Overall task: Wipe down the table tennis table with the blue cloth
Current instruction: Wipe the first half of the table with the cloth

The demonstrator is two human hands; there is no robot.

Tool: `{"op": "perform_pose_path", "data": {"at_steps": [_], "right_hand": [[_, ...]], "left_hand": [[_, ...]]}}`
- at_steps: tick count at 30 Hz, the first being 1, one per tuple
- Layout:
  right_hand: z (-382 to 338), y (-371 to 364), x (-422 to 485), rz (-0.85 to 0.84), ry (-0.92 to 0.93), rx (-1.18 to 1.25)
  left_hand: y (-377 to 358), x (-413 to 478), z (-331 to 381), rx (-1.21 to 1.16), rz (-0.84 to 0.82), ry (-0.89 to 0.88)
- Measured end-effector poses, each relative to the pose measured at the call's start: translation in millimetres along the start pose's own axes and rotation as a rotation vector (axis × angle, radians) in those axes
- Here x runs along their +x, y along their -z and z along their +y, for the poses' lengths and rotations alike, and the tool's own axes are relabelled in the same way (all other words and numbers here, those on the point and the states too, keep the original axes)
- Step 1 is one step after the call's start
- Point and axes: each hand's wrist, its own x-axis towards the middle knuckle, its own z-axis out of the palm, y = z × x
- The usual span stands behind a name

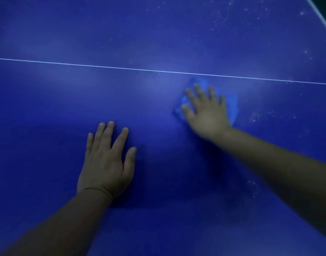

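Blue cloth (233, 105) — blurred, pale-edged — flat beneath the right hand (206, 115), fingers (199, 91) spread.

Single head view, seemingly close, looking forward-down over table (47, 108).

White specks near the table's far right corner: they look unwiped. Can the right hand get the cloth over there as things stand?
Probably, with a stretch. The right hand presses the blue cloth flat just short of the white line; only bare table lies between it and the specks.
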Motion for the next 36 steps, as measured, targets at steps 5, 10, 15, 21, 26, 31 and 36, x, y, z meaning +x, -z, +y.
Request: {"op": "perform_pose_path", "data": {"at_steps": [5,10,15,21,26,31,36], "right_hand": [[-60.0,4.1,-159.9,-0.088,0.843,-0.141],[25.9,8.5,-56.8,-0.078,0.804,-0.098],[78.6,15.8,35.0,-0.073,-0.066,-0.028],[23.0,9.6,-170.4,-0.14,0.74,-0.068],[62.3,13.1,-96.3,-0.076,0.574,-0.105],[39.4,9.5,-70.7,-0.023,-0.018,-0.017],[-18.4,7.5,-297.9,-0.137,0.808,-0.052]], "left_hand": [[0.8,1.0,-0.5,-0.008,0.015,-0.014],[0.4,0.4,-0.4,-0.006,0.006,-0.008],[-0.5,0.2,-0.8,0.006,-0.014,-0.006],[-0.5,-0.1,-2.8,0.059,-0.038,-0.016],[-1.0,-0.1,-1.6,0.06,-0.04,-0.021],[4.4,-0.5,1.3,0.05,-0.048,-0.003],[11.2,-1.5,2.6,-0.021,-0.112,0.012]]}}
